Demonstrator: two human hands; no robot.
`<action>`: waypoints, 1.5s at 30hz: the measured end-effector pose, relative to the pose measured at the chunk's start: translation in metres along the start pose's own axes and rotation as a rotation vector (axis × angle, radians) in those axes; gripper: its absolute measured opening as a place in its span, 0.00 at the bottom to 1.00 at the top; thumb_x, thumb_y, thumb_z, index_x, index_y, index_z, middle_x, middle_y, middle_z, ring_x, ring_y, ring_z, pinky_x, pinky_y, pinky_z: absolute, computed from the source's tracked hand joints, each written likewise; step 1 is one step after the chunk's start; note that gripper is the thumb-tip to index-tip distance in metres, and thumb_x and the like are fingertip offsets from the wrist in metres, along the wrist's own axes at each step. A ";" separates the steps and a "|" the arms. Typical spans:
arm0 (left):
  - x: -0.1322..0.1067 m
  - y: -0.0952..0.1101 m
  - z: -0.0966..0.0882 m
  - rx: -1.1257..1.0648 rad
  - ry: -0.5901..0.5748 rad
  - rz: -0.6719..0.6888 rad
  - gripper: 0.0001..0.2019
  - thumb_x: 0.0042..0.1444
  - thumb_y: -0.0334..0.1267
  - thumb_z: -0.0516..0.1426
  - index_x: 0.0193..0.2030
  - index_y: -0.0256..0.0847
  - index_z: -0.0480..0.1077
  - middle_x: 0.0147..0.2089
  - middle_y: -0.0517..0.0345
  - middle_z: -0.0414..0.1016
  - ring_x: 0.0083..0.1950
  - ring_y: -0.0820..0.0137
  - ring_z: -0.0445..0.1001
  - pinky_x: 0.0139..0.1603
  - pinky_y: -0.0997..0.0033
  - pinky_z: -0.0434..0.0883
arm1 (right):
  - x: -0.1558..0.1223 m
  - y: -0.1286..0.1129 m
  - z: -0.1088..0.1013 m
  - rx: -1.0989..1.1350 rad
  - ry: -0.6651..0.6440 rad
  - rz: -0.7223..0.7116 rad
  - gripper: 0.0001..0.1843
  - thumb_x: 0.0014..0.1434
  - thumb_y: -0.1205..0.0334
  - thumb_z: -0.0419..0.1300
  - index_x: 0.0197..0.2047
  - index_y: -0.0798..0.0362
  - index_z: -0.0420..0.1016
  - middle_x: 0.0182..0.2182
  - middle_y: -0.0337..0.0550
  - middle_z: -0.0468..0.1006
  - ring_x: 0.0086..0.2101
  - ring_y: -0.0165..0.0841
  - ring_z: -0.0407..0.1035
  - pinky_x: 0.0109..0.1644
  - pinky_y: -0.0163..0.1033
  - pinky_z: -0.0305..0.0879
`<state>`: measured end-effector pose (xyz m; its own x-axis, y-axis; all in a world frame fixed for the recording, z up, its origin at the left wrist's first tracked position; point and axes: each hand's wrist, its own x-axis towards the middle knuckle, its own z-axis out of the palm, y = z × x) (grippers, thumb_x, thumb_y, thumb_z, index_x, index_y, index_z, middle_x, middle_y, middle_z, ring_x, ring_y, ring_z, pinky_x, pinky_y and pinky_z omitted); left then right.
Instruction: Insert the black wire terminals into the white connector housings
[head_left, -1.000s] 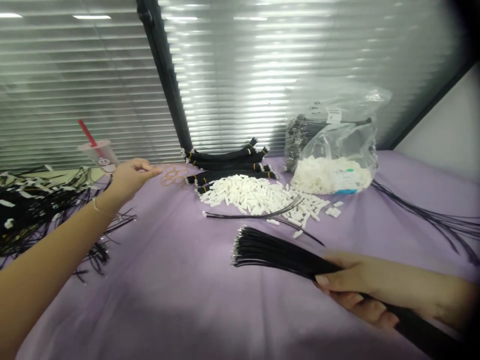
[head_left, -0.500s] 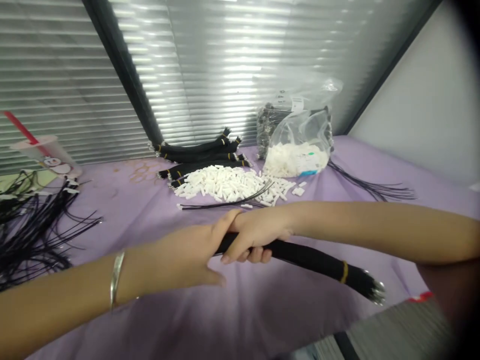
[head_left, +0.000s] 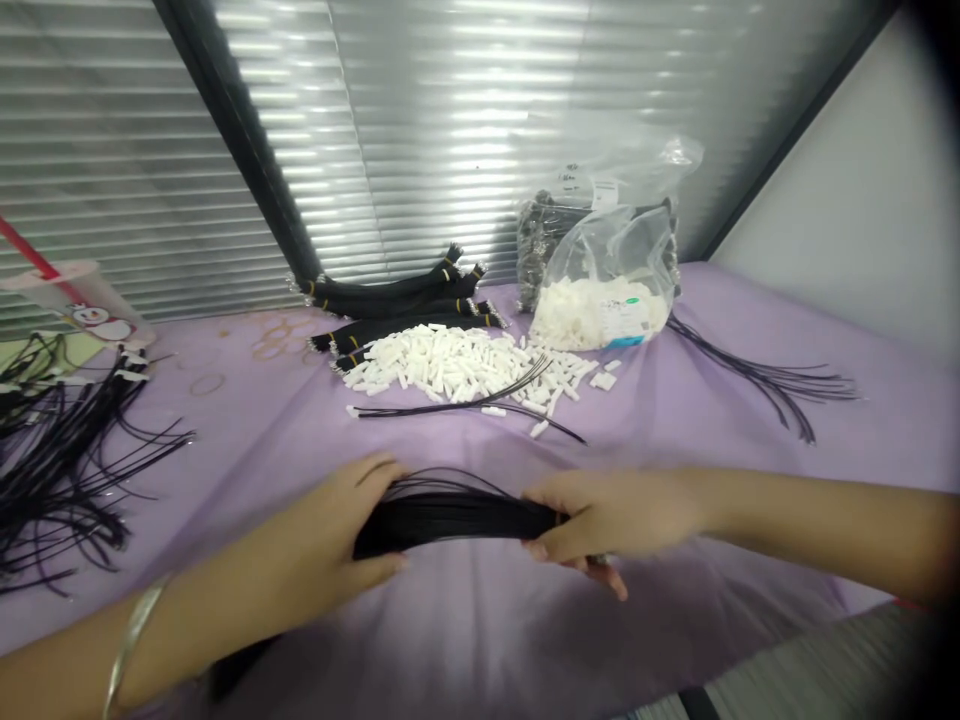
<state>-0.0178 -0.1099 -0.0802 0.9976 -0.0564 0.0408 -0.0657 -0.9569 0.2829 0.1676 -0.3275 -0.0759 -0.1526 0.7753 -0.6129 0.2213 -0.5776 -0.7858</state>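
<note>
A bundle of thin black wires (head_left: 461, 518) stretches between my two hands above the purple cloth. My left hand (head_left: 345, 530) is wrapped round its left part, thumb below. Past the left wrist, a dark length (head_left: 241, 665) of what looks like the same bundle shows under the forearm. My right hand (head_left: 607, 518) grips the bundle close to its right end, and the fingers hide most of that end. Several wires bow loosely upward between the hands. Just beyond lies a heap of small white plastic connectors (head_left: 457, 368), with a few loose black wires (head_left: 450, 407) in front.
Tied black wire bundles (head_left: 397, 300) lie behind the heap. Right of them stand a clear bag of white connectors (head_left: 574, 310) and a larger bag of dark bundles (head_left: 536, 240). Loose wires (head_left: 67, 460) and a plastic cup (head_left: 97, 305) are at left. More wires (head_left: 765, 375) lie right.
My hands, earlier together at the bundle's middle, are now apart. The right hand has slid right to the bundle's end; the left has moved left. Some wires now bow out from the bundle.
</note>
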 end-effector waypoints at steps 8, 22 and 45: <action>0.061 0.050 0.017 0.180 -0.008 0.418 0.36 0.51 0.51 0.58 0.61 0.31 0.54 0.65 0.36 0.55 0.67 0.49 0.50 0.63 0.46 0.52 | 0.004 -0.005 0.007 0.058 0.040 0.021 0.07 0.56 0.61 0.53 0.30 0.55 0.61 0.20 0.32 0.61 0.17 0.22 0.61 0.22 0.31 0.64; 0.087 0.057 0.047 0.121 -0.363 0.276 0.12 0.60 0.44 0.50 0.40 0.38 0.67 0.31 0.54 0.77 0.30 0.60 0.76 0.24 0.69 0.62 | -0.031 0.018 -0.024 -0.553 0.328 -0.425 0.05 0.57 0.67 0.58 0.37 0.58 0.73 0.34 0.43 0.74 0.34 0.28 0.67 0.39 0.33 0.64; 0.092 0.054 0.046 0.071 -0.385 0.285 0.10 0.59 0.44 0.53 0.37 0.39 0.66 0.32 0.56 0.76 0.32 0.63 0.75 0.26 0.70 0.63 | -0.014 0.055 -0.004 -0.950 0.471 -0.710 0.17 0.66 0.66 0.43 0.43 0.60 0.72 0.38 0.48 0.71 0.38 0.31 0.62 0.46 0.38 0.61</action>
<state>0.0711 -0.1796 -0.1049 0.8773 -0.4074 -0.2538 -0.3489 -0.9044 0.2456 0.1861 -0.3695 -0.1103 -0.2083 0.9654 0.1570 0.8607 0.2572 -0.4394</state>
